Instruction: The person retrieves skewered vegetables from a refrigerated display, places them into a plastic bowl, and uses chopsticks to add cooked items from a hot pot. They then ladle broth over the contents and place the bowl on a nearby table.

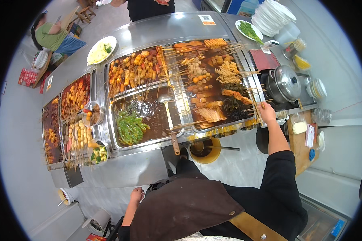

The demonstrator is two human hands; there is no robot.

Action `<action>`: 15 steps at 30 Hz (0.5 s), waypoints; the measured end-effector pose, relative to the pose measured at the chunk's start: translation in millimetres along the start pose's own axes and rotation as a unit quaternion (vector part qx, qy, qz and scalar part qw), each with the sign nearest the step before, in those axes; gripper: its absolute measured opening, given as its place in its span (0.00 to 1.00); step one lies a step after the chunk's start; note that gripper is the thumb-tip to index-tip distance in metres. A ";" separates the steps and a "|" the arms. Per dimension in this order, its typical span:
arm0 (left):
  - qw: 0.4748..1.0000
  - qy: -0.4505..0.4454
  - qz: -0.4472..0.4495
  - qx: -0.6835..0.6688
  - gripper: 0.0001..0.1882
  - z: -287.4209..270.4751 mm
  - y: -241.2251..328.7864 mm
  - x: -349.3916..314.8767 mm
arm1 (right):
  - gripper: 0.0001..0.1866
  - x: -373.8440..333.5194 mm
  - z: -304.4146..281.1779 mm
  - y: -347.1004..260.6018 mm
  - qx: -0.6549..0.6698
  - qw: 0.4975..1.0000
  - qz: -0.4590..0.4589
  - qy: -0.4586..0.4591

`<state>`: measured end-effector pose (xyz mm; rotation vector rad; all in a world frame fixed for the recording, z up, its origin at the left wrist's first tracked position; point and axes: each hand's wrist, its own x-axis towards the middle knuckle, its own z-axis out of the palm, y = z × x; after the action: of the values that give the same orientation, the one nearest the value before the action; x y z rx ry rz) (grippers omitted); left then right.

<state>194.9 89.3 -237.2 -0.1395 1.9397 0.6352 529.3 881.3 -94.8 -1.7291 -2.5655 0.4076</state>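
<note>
My right hand [266, 113] is at the right edge of a deep metal tray, its fingers closed on the stick end of a food skewer [236, 95]. That tray [182, 105] holds dark broth and many skewers of fried tofu, balls, folded sheets and dark greens, their sticks jutting over the rim. My left hand [137, 195] hangs low beside my brown apron [177, 209], fingers curled with nothing visible in them. In the middle tray, leafy greens [129, 127] lie in broth, and a ladle [167, 114] rests with its wooden handle over the front edge.
More skewer trays fill the counter's left. A lidded pot [283, 84] stands on the right, with stacked white plates [273, 18] behind. A yellow bucket [205, 151] sits on the floor below the counter. One person [52, 36] sits far left; another [151, 9] stands across the counter.
</note>
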 end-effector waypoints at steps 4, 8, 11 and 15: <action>0.989 -0.007 0.120 0.080 0.16 -3.3 -9.6 10.0 | 0.15 6.8 1.1 9.8 -0.010 1.000 0.000 0.006; 0.989 -0.013 0.119 0.091 0.16 -3.6 -10.7 12.2 | 0.14 13.0 -4.0 10.2 -0.023 0.999 -0.023 0.012; 0.991 -0.013 0.087 0.096 0.17 -2.6 -4.9 8.3 | 0.14 17.1 -10.1 5.7 -0.036 0.999 -0.029 0.003; 0.995 -0.004 0.059 0.086 0.17 -0.5 3.4 4.5 | 0.13 23.2 -16.3 -2.6 -0.061 0.998 -0.029 -0.012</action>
<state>191.2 92.8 -239.7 0.0863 1.9960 0.5426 520.6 904.9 -81.5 -1.6918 -2.7022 0.2781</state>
